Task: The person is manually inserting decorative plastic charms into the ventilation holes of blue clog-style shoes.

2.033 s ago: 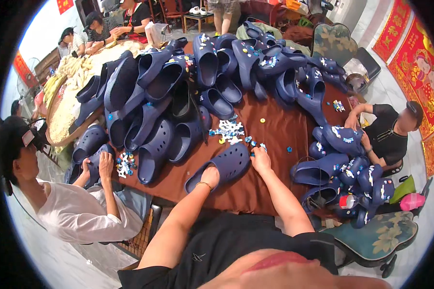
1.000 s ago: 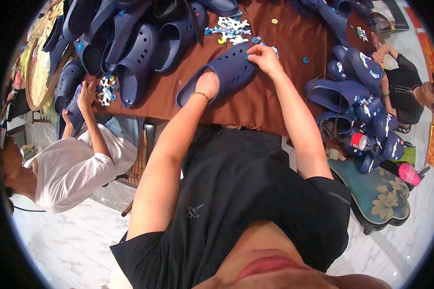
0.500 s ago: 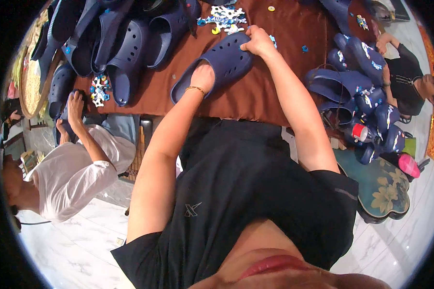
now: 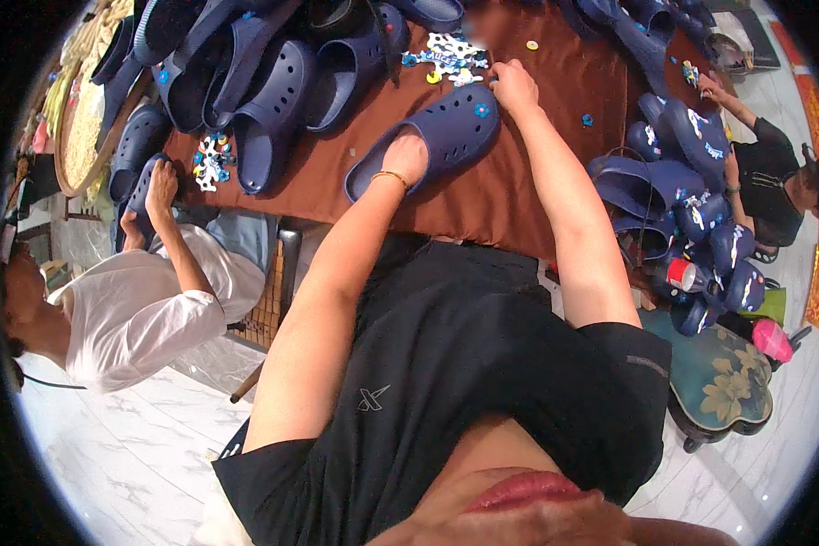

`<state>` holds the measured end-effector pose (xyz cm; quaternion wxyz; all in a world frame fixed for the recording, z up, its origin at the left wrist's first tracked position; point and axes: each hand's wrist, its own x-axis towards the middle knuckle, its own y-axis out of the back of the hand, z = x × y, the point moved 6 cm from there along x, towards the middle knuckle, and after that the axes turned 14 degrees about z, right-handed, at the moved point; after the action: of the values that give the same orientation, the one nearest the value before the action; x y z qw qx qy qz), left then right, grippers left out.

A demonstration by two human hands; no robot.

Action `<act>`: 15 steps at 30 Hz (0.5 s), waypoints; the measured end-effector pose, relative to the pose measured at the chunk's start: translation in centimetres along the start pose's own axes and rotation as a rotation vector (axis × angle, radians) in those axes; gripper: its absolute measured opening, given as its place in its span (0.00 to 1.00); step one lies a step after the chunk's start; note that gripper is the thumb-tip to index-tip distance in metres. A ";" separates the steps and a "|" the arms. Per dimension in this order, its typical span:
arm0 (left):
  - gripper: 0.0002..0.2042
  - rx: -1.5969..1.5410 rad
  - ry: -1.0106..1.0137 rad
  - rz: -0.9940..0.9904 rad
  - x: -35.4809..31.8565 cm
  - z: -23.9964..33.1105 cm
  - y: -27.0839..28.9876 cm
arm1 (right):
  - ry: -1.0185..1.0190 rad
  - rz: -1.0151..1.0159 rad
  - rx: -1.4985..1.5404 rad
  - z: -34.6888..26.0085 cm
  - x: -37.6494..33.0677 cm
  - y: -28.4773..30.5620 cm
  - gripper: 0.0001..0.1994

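Observation:
A navy blue clog lies on the brown tablecloth in front of me. My left hand rests inside its heel opening and holds it down. My right hand is at the clog's toe end, fingers closed beside a small blue charm on the upper; whether it pinches something is hidden. A heap of small colourful charms lies just beyond the toe.
Many navy clogs are piled at the far left and across the table. A person in a white shirt on the left handles a clog. Another person in black sits right, beside more clogs and a floral stool.
The view has tilted down toward my torso, so the table now sits higher in the picture. My hands stay on the same clog, the right hand shifting slightly at the toe.

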<state>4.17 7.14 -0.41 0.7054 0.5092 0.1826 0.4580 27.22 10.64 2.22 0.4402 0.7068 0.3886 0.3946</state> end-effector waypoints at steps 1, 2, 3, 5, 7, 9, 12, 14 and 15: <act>0.12 -0.003 0.005 -0.002 0.2 0.2 0.3 | 0.003 -0.005 -0.003 0.2 -0.1 0.1 0.11; 0.12 -0.008 0.007 -0.090 0.3 0.3 0.2 | -0.032 0.015 0.036 0.6 -0.1 0.2 0.11; 0.11 -0.014 0.009 -0.178 0.3 0.4 0.0 | -0.068 0.034 0.074 1.0 -0.1 0.4 0.11; 0.11 -0.034 0.046 -0.182 0.7 1.0 1.0 | -0.102 0.042 0.164 1.5 0.1 0.7 0.12; 0.11 -0.050 0.086 -0.182 0.5 0.9 1.1 | -0.102 0.169 0.461 0.8 0.1 1.5 0.14; 0.11 -0.034 0.054 -0.143 0.3 0.3 1.0 | -0.100 0.119 0.542 -1.6 -0.7 2.4 0.14; 0.11 -0.022 -0.010 -0.171 0.5 0.8 0.9 | 0.042 0.136 0.519 -3.5 -1.9 3.1 0.10; 0.11 -0.006 -0.035 -0.166 0.3 0.7 0.5 | 0.133 0.193 0.499 -5.0 -2.7 3.5 0.09; 0.11 0.011 -0.067 -0.158 0.2 0.7 0.3 | 0.221 0.257 0.478 -6.0 -3.3 4.0 0.09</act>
<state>4.59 6.92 0.15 0.7422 0.5122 0.2011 0.3825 21.40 8.35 7.03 0.1625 0.7867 0.4232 0.4190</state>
